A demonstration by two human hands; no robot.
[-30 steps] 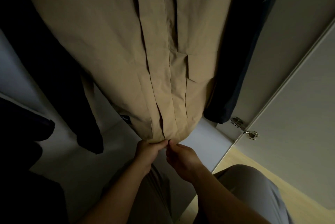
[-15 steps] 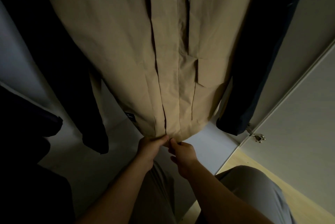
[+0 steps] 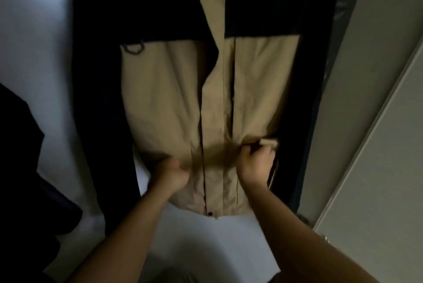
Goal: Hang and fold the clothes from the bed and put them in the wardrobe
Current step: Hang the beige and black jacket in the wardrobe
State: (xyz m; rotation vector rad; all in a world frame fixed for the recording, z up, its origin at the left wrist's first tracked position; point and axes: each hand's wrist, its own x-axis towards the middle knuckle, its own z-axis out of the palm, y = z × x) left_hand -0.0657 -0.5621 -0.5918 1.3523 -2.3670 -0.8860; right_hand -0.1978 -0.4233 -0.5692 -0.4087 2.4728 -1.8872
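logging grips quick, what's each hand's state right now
left hand: closed, gripping the jacket front (blurred)
right hand: closed, gripping the jacket fabric

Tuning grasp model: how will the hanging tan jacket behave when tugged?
Likely floppy: the tan jacket bunches and creases where the left hand and right hand grip it. Probably light: the fabric looks thin. Hanging free, it would likely swing if pushed.

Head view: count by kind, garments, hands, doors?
Garments: 2, tan-and-navy hanging fabric jacket, dark cloth garment at left
Hands: 2, left hand, right hand
Doors: 1, pale flat wardrobe door
Total: 5
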